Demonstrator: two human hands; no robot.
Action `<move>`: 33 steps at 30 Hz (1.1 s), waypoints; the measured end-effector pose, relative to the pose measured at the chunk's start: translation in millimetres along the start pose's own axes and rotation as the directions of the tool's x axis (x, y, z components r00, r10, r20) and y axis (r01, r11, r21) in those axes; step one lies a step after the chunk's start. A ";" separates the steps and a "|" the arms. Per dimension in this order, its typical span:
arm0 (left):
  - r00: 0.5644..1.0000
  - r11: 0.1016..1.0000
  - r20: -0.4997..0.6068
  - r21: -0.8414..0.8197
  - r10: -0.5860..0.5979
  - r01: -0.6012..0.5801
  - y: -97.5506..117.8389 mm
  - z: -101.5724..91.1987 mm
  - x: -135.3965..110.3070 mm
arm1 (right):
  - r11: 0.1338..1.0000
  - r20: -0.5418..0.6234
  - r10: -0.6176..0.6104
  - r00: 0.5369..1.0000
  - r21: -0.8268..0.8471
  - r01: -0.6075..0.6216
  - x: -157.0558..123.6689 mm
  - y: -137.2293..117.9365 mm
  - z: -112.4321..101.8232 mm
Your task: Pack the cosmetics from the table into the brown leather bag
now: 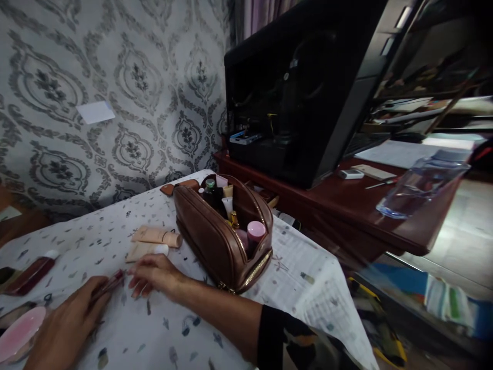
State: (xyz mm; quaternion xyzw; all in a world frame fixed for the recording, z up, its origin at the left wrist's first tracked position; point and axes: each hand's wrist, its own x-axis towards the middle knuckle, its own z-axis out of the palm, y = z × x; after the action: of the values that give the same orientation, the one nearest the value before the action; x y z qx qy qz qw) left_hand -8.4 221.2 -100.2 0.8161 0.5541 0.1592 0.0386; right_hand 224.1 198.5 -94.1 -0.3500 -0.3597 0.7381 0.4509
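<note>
My left hand (75, 311) is closed around a slim dark-red tube (114, 280), which looks like a lip gloss; its end sticks out toward the right. Close to that end is my right hand (157, 275), fingers loosely bent and apart, with nothing visible in them. Just beyond it two beige squeeze tubes (157, 237) lie on the white patterned cloth (169, 329). Behind my right forearm stands a brown cosmetic bag (211, 226), unzipped. Inside are a pink-lidded jar (256, 230), a green-capped bottle (210, 192) and a white tube (228, 205).
At the left lie a dark-red bottle (33, 275) with a white cap and a round pink container (23, 333). On the right, a dark wooden desk (385, 226) carries a computer case (285, 103) and a clear water bottle (421, 182). Patterned wallpaper (134, 92) covers the wall behind.
</note>
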 end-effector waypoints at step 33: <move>0.967 0.917 -0.154 -0.316 0.204 -0.244 53.5 12.7 -8.8 | 0.004 0.270 -0.503 0.821 -0.949 0.315 0.9 18.8 -17.0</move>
State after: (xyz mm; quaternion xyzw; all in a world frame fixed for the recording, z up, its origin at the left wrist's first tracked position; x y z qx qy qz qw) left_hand 40.2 194.1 -101.3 0.8452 0.4234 0.3016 0.1244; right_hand 230.4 196.8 -118.7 -0.4862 -0.7969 0.1326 0.3330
